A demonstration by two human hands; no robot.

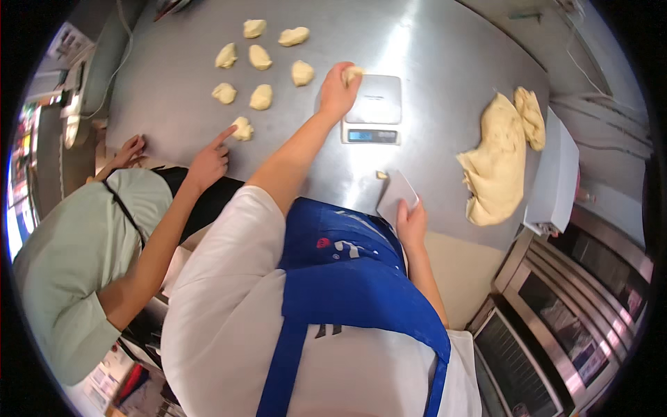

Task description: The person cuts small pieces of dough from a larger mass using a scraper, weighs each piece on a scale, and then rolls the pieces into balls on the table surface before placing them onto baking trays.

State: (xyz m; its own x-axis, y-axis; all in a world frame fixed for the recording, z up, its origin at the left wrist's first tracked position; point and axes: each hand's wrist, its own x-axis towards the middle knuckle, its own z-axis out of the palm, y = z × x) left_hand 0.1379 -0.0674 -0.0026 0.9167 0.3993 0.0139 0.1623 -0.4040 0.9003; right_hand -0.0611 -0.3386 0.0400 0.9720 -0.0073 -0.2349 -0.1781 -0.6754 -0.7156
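My left hand (338, 92) grips a pale dough piece (353, 74) at the upper left corner of a digital kitchen scale (373, 108), whose display is lit. Closed around a flat white dough scraper (397, 194), my right hand (411, 221) stays close to the table's near edge. A small scrap of dough (381, 175) lies just beyond the scraper. Over to the right rests a large slab of dough (501, 160), with a smaller dough lump (530, 118) against its far side.
Several portioned dough pieces (260, 97) are spread over the left of the metal table (424, 83). A co-worker's hand (210, 161) reaches in from the left, index finger at the nearest piece (242, 128). A white box (554, 174) and ovens (556, 306) stand at the right.
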